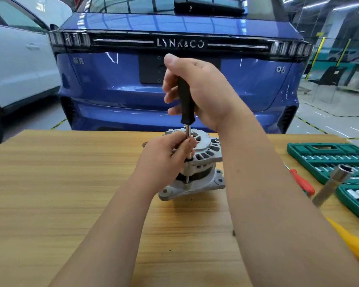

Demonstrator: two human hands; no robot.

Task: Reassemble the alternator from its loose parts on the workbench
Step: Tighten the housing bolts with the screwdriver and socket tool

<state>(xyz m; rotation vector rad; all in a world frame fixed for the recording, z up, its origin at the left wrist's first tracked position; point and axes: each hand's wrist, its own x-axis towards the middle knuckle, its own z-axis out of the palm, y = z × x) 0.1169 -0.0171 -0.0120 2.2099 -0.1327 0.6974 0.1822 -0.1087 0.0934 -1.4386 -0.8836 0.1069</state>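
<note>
A silver alternator (203, 162) stands on the wooden workbench (71, 183), slotted housing facing up, mounting ears at its base. My right hand (201, 90) grips the black handle of a nut driver (186, 102) held upright over the housing's near-left edge. Its steel shaft runs down to a long bolt at the housing rim. My left hand (164, 158) pinches that shaft just above the housing, and hides the alternator's left side.
A green socket set case (330, 158) lies open at the right, with a deep socket extension (334, 183) and a red-handled screwdriver (301, 181) beside it. A yellow tool (352, 243) lies at the right edge. A blue car stands beyond the bench.
</note>
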